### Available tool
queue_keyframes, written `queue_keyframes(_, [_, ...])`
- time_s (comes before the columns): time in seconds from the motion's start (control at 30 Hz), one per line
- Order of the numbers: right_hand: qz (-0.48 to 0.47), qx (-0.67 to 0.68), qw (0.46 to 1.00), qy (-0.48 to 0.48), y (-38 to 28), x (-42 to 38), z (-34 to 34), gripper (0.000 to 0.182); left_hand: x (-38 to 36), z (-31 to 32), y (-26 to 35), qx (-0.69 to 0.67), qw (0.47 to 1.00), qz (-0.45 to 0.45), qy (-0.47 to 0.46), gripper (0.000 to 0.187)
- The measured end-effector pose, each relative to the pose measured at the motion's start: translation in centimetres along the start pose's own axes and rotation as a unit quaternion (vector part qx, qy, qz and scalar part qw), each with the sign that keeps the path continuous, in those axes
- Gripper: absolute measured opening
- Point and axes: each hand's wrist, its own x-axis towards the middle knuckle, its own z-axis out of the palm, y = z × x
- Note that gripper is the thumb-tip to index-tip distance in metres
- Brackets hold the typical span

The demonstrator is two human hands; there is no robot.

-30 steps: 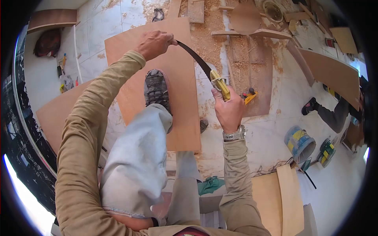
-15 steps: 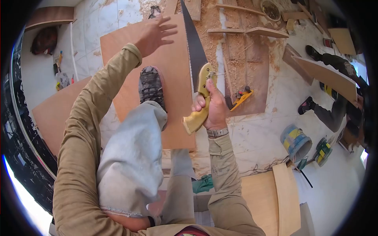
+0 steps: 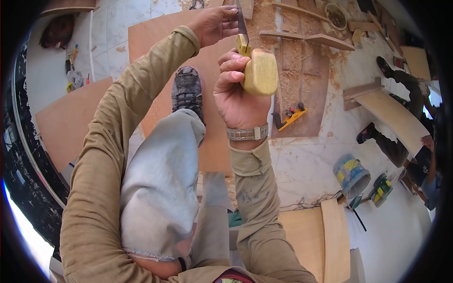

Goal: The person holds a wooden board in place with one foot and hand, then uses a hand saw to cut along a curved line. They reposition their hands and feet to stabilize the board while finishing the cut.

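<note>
My right hand is wrapped round the yellow handle of a handsaw, whose butt end points up toward me. The saw's dark blade is seen nearly edge-on, running away past the board's right edge. My left hand reaches over the far part of a brown plywood board, fingers stretched out and thumb apart, fingertips right at the blade. My shoe rests on the board.
A yellow-and-black tool lies on a sawdust-strewn sheet to the right. Wood strips lie farther off. A blue bucket stands at the right. Another person is beyond it beside a curved panel.
My right hand has lifted and tilted the saw, so its handle end now faces me and the blade looks foreshortened. My left hand has moved right, up to the blade.
</note>
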Motion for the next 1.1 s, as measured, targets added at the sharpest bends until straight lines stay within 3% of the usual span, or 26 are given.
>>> queue_keyframes(0.17, [-0.005,-0.028,1.000,0.000,-0.1,0.0,0.3,0.027,2.0,-2.2,-0.8,-0.025,0.998,0.021,-0.053,0.037])
queue_keyframes(0.27, [-0.020,-0.128,0.987,0.095,-0.3,-0.7,-0.4,0.026,1.4,-2.8,0.8,-0.070,0.996,0.043,-0.042,0.042])
queue_keyframes(0.3, [-0.033,-0.218,0.969,0.108,-0.7,-1.5,-1.1,0.022,1.1,-2.5,2.1,-0.090,0.994,0.052,-0.034,0.045])
queue_keyframes(0.37, [-0.059,-0.389,0.909,0.138,-1.4,-4.4,-4.2,0.020,0.3,-3.3,4.2,-0.024,0.994,0.101,-0.026,0.050])
queue_keyframes(0.43, [-0.118,-0.516,0.830,0.176,-1.8,-6.9,-7.1,0.023,-1.7,-4.8,4.8,0.126,0.981,0.114,-0.095,0.055])
queue_keyframes(0.53, [-0.139,-0.654,0.710,0.223,-3.9,-10.7,-6.9,0.024,-6.0,-5.8,4.1,0.316,0.945,0.062,-0.062,0.067])
queue_keyframes(0.57, [-0.141,-0.694,0.668,0.230,-4.7,-11.7,-6.1,0.023,-6.8,-6.1,3.7,0.430,0.893,0.127,-0.030,0.070])
queue_keyframes(0.63, [-0.151,-0.777,0.574,0.211,-6.3,-13.1,-4.9,0.022,-8.2,-6.4,2.5,0.626,0.740,0.244,0.027,0.078])
queue_keyframes(0.67, [-0.159,-0.820,0.519,0.182,-7.1,-13.6,-4.3,0.022,-8.5,-6.2,2.7,0.661,0.685,0.303,0.036,0.081])
queue_keyframes(0.7, [-0.167,-0.860,0.459,0.149,-7.6,-13.6,-3.4,0.022,-8.4,-6.1,3.3,0.669,0.681,0.297,-0.022,0.080])
queue_keyframes(0.77, [-0.211,-0.887,0.396,0.106,-7.5,-13.6,-2.0,0.023,-8.2,-6.4,4.6,0.676,0.666,0.284,-0.138,0.077])
queue_keyframes(0.83, [-0.251,-0.903,0.339,0.076,-8.2,-13.5,-1.5,0.024,-9.1,-6.4,5.9,0.813,0.472,0.303,-0.157,0.067])
queue_keyframes(0.9, [-0.240,-0.911,0.323,0.095,-8.4,-13.5,-0.7,0.024,-9.7,-5.7,6.5,0.848,0.416,0.275,-0.181,0.054])
queue_keyframes(1.07, [-0.261,-0.920,0.283,0.077,-8.8,-12.6,-1.6,0.025,-9.3,-4.4,4.3,0.736,0.639,0.083,-0.208,0.022])
queue_keyframes(1.1, [-0.269,-0.918,0.280,0.082,-8.7,-12.3,-2.0,0.024,-9.0,-5.2,3.2,0.739,0.637,0.129,-0.176,0.018])
